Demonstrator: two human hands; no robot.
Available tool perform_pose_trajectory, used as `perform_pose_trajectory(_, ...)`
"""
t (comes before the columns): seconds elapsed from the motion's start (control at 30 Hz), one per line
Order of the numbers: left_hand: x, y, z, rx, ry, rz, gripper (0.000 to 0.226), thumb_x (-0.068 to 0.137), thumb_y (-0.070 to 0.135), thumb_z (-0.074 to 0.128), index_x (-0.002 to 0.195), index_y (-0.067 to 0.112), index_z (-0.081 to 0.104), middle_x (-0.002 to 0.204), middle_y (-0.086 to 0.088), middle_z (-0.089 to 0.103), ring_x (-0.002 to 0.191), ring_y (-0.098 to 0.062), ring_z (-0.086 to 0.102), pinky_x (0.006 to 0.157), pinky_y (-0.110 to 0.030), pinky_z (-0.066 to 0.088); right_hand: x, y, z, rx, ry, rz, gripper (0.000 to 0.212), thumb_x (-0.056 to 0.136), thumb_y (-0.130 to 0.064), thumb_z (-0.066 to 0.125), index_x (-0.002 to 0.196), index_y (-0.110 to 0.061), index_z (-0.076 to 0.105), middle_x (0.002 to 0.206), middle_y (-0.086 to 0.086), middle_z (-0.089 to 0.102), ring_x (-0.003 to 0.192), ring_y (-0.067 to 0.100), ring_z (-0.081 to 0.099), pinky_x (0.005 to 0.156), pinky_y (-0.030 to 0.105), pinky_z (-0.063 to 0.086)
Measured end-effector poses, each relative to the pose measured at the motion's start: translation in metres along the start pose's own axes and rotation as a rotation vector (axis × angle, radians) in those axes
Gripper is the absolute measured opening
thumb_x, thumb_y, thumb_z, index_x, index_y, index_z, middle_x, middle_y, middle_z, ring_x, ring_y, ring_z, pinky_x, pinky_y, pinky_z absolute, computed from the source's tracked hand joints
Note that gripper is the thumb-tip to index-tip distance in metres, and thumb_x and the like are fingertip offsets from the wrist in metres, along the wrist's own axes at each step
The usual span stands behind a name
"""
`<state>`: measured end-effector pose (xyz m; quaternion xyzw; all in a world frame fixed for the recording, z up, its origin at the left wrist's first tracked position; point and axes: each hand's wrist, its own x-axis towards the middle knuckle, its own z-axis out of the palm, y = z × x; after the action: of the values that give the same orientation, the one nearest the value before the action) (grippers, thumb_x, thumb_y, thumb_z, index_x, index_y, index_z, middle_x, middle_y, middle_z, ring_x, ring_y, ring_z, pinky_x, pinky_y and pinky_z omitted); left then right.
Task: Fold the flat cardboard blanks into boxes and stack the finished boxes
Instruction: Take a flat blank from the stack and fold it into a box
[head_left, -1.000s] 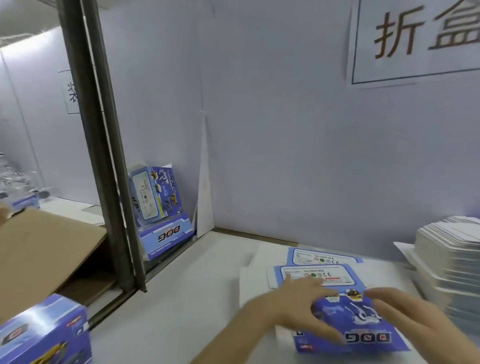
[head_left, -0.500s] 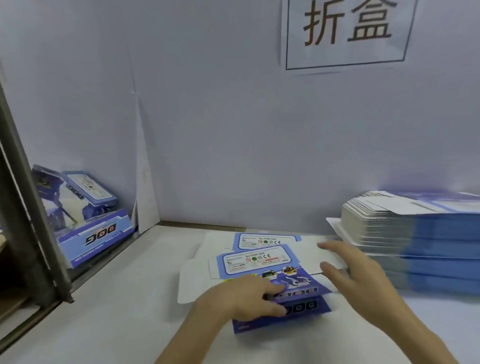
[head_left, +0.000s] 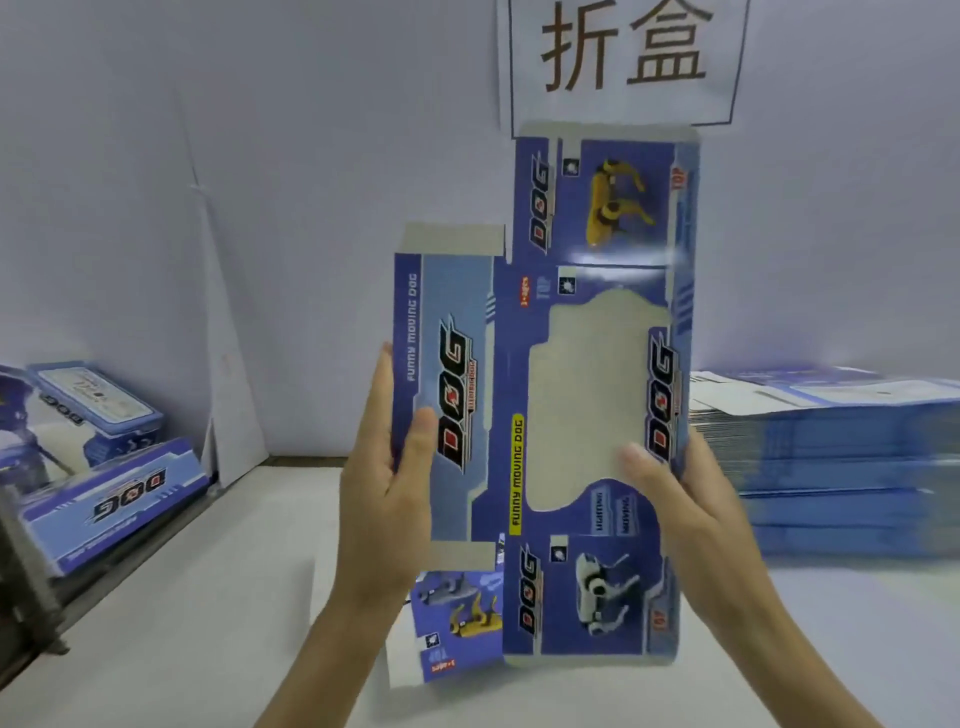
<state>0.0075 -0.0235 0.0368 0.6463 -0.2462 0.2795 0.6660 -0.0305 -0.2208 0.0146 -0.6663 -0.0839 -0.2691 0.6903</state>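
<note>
Starting far left: finished blue printed cardboard boxes (head_left: 111, 488) piled against the pale partition wall (head_left: 311, 208), one lying flat with "DOG" upside down, another tilted behind it. White tabletop (head_left: 208, 597) runs across the view. Left hand (head_left: 387, 499) grips the left edge of the flat blue cardboard box blank (head_left: 545, 364), thumb on the printed face, fingers behind. Blank is held upright in the air, centre of view, above the table, printed side to camera, unfolded, pale window-shaped area in the middle panel. Under it a second flat blue blank (head_left: 454, 623) lies on the table, mostly hidden. White paper sign with two dark characters (head_left: 623, 57) is on the wall above the held blank. Right hand (head_left: 680, 509) grips the blank's right edge, thumb at the window's rim, fingers behind. Far right: tall stack of flat blue-and-white cardboard blanks (head_left: 831, 467) on the table, blurred.
</note>
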Motion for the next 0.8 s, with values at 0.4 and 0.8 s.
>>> perform_pose_trajectory(0.4, -0.024, -0.008, 0.020, -0.237, -0.432, -0.415, 0.115, 0.054, 0.071, 0.075, 0.148, 0.049, 0.013, 0.134, 0.021, 0.055, 0.118, -0.008, 0.060, 0.092, -0.037, 0.054, -0.008, 0.005, 0.015, -0.125, -0.148, -0.057, 0.050, 0.085, -0.063, 0.057, 0.130, -0.043, 0.046, 0.114, -0.032, 0.064, 0.104, -0.011, 0.061, 0.075, 0.002, 0.046)
perform_pose_trajectory(0.8, -0.003, -0.015, -0.011, -0.373, -0.256, -0.640, 0.042, 0.075, 0.038, 0.072, 0.108, 0.013, 0.068, 0.099, -0.017, 0.073, 0.084, -0.034, 0.072, 0.060, -0.036, 0.059, 0.010, 0.002, -0.019, 0.091, -0.024, 0.214, 0.047, 0.049, -0.031, 0.086, 0.094, -0.021, 0.077, 0.091, 0.002, 0.078, 0.079, 0.020, 0.075, 0.057, 0.024, 0.058)
